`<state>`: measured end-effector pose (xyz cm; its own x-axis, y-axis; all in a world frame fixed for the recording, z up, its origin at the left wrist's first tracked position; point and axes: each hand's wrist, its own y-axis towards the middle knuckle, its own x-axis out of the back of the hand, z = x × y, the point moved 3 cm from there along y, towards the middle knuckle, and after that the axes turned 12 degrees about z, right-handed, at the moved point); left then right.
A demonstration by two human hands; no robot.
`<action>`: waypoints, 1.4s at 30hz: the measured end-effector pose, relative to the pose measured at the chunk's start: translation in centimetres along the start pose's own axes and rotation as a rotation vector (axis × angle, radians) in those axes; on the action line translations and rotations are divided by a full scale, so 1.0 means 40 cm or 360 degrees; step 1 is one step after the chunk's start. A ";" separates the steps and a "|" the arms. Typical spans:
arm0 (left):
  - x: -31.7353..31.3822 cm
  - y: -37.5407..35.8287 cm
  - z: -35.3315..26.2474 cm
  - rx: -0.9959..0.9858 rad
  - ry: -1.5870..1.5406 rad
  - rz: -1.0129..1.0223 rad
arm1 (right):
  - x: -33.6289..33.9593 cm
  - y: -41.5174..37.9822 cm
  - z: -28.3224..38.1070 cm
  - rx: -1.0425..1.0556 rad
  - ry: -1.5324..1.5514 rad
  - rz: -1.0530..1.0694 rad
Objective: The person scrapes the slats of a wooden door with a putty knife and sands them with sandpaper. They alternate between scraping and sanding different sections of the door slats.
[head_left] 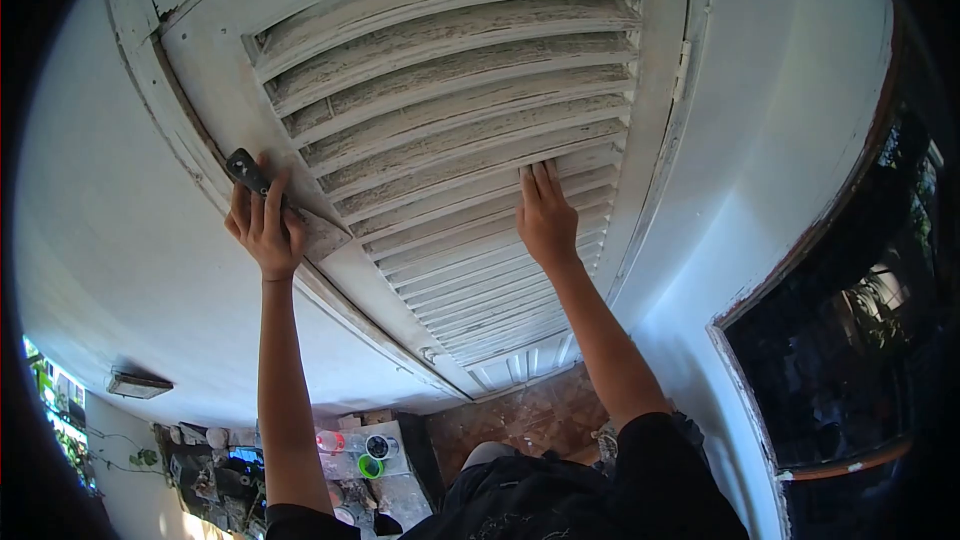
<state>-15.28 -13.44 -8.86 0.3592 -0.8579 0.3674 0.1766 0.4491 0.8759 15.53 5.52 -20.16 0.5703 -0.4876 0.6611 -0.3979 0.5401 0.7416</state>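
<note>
A white louvered door (430, 285) with worn, flaking paint fills the view in front of me. My left hand (265, 225) is closed around a putty knife (324, 237) at the door's left stile. The knife's black handle points up and left, and its wide blade lies against the stile near the slat ends. Farther right, my right hand (548, 218) has its fingers bent together and pressed on a slat (480, 180) in the middle of the louvers. Its fingertips are partly hidden at the slat, so anything under them cannot be made out.
Below left, a table (405, 500) carries a green cup (370, 466), a dark-filled container (379, 447) and other clutter. A dark window (830, 340) with a peeling frame stands at right. Reddish floor tiles (530, 412) show below. A wall fixture (139, 383) is at left.
</note>
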 end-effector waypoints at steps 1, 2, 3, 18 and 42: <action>0.003 0.001 0.000 -0.0005 0.0009 0.0000 | -0.004 -0.002 -0.003 0.0016 0.0066 -0.0078; 0.003 0.003 0.000 -0.0010 0.0011 0.0002 | -0.009 -0.006 -0.007 0.0031 0.0134 -0.0153; 0.004 0.004 -0.001 0.0001 0.0004 -0.0016 | -0.003 -0.006 -0.015 0.0027 0.0137 -0.0153; -0.004 -0.004 0.000 0.0003 -0.0013 -0.0039 | 0.044 -0.026 -0.067 0.0134 0.0596 0.0079; -0.008 -0.012 0.007 0.0023 -0.0001 0.0021 | 0.040 -0.047 -0.160 0.0035 0.0956 -0.0143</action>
<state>-15.75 -13.44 -9.30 0.3608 -0.8520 0.3794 0.1587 0.4570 0.8752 21.79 8.09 -21.23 0.9056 -0.0548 0.4205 -0.3405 0.4970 0.7981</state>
